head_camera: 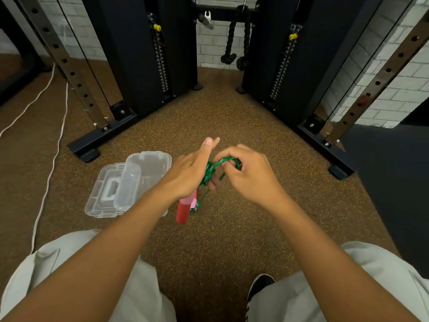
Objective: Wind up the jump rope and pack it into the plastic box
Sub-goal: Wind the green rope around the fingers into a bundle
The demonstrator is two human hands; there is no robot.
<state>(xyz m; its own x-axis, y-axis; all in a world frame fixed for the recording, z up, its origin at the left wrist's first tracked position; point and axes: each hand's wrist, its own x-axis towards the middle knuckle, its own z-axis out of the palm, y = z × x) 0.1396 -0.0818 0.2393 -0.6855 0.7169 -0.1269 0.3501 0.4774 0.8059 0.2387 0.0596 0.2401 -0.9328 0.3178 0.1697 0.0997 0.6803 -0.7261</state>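
Left hand point(189, 174): palm turned inward, thumb and forefinger stretched up and out, lower fingers curled round the coiled green rope and the handles below. Closed on the bundle, top half open.
Right hand point(249, 174): fingers bent into a loose fist, pinching a loop of the rope at the fingertips, just beside the left hand.
Jump rope point(212, 169): thin braided green cord, glittery fleck, several turns bunched between the two hands; one arc bridges from left palm to right fingertips. A loose strand trails down toward the handles.
Handles point(183, 209): red cylinder with a pink upper section, smooth plastic, hanging tilted below the left wrist; a second pink piece beside it, partly hidden, can't tell its shape.
Plastic box point(148, 166): clear, rounded-rectangle tub, open, on the floor just left of the left forearm, which covers its right edge. Rope is not in it.
Lid point(105, 194): clear, ribbed, moulded carry handle in the middle, lying flat on the floor against the box's left side, partly under the tub.
Floor point(209, 240): brown speckled rubber, grainy.
Trousers point(383, 275): light grey cloth over both knees, bottom corners.
Shoe point(261, 289): black, white edge, between the legs.
Cable machine point(139, 66): black steel columns, weight stacks, yellow pins.
Triceps rope point(232, 38): thick black twisted cord, knotted ends, hanging.
White cord point(50, 173): thin, lying along the floor at left.
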